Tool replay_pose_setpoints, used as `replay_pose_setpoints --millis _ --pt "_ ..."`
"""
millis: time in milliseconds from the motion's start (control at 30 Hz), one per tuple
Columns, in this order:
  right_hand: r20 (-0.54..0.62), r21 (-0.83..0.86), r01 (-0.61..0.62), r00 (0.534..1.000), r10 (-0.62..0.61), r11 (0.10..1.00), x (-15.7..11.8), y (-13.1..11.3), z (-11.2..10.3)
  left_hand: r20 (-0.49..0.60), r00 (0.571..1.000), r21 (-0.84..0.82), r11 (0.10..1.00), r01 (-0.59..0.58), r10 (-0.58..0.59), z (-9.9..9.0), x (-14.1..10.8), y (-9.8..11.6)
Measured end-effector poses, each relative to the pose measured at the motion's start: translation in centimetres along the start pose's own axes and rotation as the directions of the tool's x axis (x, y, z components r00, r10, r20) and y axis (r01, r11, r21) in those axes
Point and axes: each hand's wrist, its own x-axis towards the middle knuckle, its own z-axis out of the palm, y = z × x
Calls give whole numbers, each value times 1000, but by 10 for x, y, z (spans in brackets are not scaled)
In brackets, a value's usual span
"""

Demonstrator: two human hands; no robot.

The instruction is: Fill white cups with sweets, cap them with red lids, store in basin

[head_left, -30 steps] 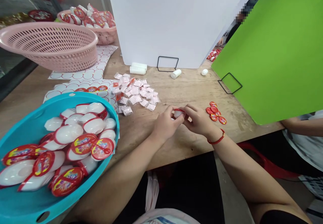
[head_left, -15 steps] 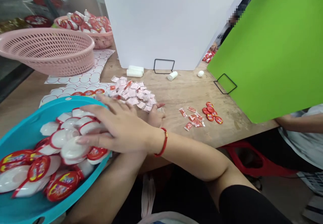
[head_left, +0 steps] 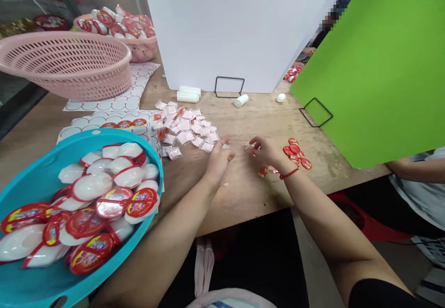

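Blue plastic basin (head_left: 31,176), heaped with oval white-and-red plastic capsules (head_left: 93,186)! Left hand's (head_left: 216,163) fingers narrowly parted beside the pale-pink square sachets (head_left: 186,126); right hand's (head_left: 267,155) curl near-closed above the wooden table (head_left: 246,197); either grip, can't tell.

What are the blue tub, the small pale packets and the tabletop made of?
Blue tub: likely plastic, smooth with a soft sheen; holes pierce its rim.
Pale packets: probably thin plastic film, shiny and see-through at the edges; filling unclear.
Tabletop: wood or a wood-look sheet, fairly matt, with brown grain-like streaks.
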Motion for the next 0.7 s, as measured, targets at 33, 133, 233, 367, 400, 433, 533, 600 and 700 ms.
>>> replay_pose_setpoints --millis 33,133,233,367,400,433,533,600,700 --pt "-18 157 63 998 -61 986 -1 -7 4 29 999 -35 999 40 -39 2 -3 2" --pt "-117 552 244 969 -216 797 -1 -38 14 185 981 -122 990 75 -51 6 -8 10" --pt "-208 499 347 937 -279 794 7 -65 20 149 989 -166 986 10 15 5 -3 18" --pt "-264 421 391 916 -301 818 28 -84 28 -215 974 -247 960 -128 74 -6 13 31" --pt "-246 424 371 925 -290 826 33 -87 32 -303 946 -240 952 -192 114 -10 17 34" --pt "-208 409 356 933 -294 840 37 -89 37 -373 913 -211 943 -256 165 -14 21 37" --pt "-82 193 436 900 -428 879 37 -94 55 -470 817 -68 908 -413 336 -26 29 44" --pt "-35 5 531 847 -531 847 31 -94 64 -475 771 12 879 -477 424 -32 33 47" --pt "-87 -50 550 829 -552 834 18 -88 61 -463 743 51 852 -521 483 -35 36 47"
